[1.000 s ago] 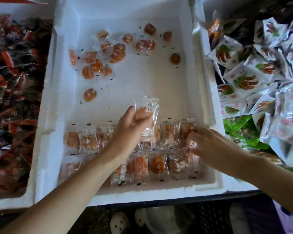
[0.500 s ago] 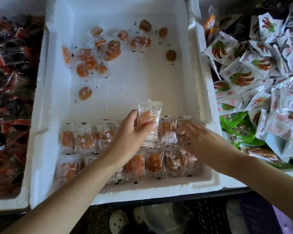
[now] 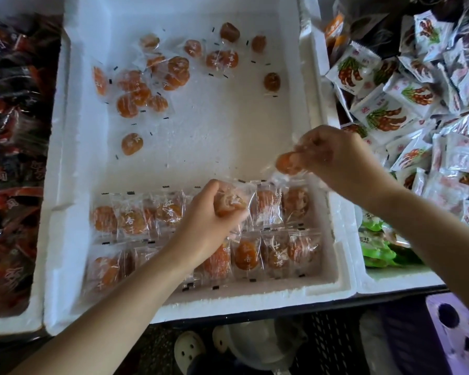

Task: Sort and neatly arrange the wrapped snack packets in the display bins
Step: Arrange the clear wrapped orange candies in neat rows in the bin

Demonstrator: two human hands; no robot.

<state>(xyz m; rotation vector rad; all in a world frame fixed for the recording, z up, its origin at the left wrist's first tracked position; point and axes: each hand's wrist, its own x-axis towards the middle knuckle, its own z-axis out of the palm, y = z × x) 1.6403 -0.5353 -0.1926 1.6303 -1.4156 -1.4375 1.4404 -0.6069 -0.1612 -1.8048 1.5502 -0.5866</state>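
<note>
Clear packet (image 3: 229, 203) of orange fruit gripped in the curled left hand (image 3: 206, 223), low over the back one of two neat rows (image 3: 132, 220) at the near end of the white foam bin (image 3: 65, 171). Second packet (image 3: 287, 163) pinched by the right hand (image 3: 336, 158), raised above the rows' right end, apart from the left. Loose packets (image 3: 146, 85) scattered at the bin's far end; dark red wrappers (image 3: 11, 131) heaped in the bin to the left, white wrappers (image 3: 379, 117) to the right.
</note>
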